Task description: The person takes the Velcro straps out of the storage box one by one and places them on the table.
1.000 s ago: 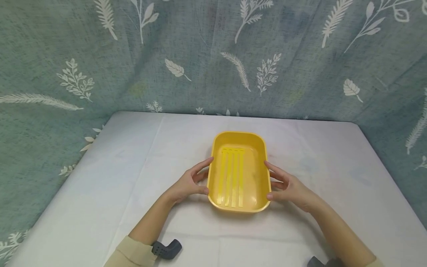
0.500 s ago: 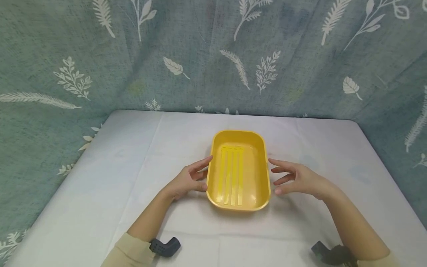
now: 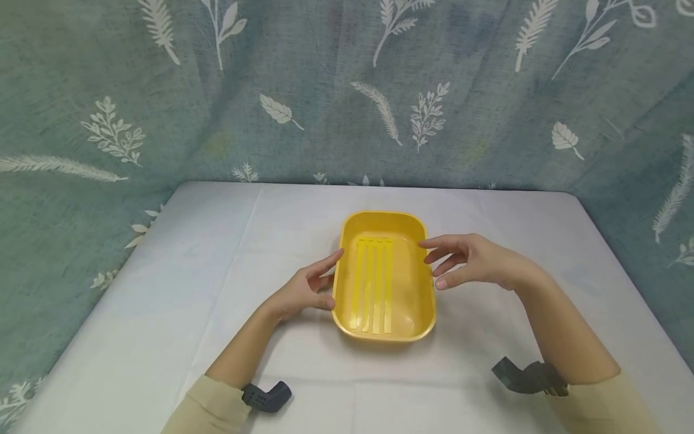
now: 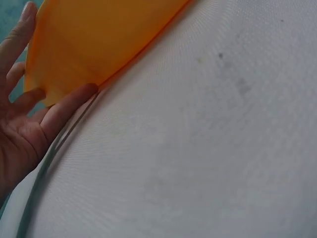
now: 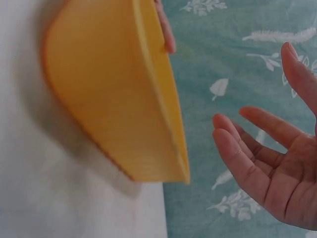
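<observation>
A yellow rectangular tray (image 3: 411, 289) with rounded corners sits at the middle of the table, its long sides running away from me. Inside, toward its left, several thin flat yellow strips (image 3: 371, 286) lie side by side, each with a slightly wider far end. My left hand (image 3: 297, 294) touches the tray's left side, fingers and thumb spread along the wall; the left wrist view shows these fingertips against the tray (image 4: 104, 39). Raised by the right rim, my right hand (image 3: 479, 259) holds nothing, its fingers loosely bent. In the right wrist view a gap separates that hand (image 5: 277, 173) from the tray.
A white cloth (image 3: 260, 229) covers the table, with faint fold lines. Behind and at the sides hangs a blue-green curtain (image 3: 314, 54) printed with white leaves. Dark wrist devices (image 3: 267, 398) sit at both of my beige sleeves.
My right hand has let go of the tray's right side, drawn back from it, then risen and moved farther up along the rim. The left hand keeps touching the tray, which stays in place.
</observation>
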A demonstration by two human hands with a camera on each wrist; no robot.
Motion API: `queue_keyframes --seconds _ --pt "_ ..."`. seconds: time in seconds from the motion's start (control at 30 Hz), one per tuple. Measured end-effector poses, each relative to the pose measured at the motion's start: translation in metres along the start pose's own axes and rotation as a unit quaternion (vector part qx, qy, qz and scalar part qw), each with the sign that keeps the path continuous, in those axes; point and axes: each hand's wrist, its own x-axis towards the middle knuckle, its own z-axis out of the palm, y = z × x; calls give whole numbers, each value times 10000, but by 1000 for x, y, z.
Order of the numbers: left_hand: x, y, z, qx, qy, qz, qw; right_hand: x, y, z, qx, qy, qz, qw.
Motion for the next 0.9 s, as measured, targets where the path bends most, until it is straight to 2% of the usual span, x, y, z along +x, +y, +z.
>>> queue_keyframes --seconds 0.17,0.53,0.67,0.77,0.9 --pt "0 -3 2 -196 -24 43 9998 17 -13 -1 81 -98 -2 9999" --pt "-1 -5 2 -183 31 6 9998 60 -37 0 29 -281 65 9996" --pt "-1 -5 3 -177 48 -20 9998 77 -42 1 193 -388 58 9990" --pt "-1 -4 3 -145 76 -51 9999 92 -42 3 272 -423 194 9985" --pt "-2 -4 4 -149 72 -47 9999 111 -39 4 715 -315 411 9961"
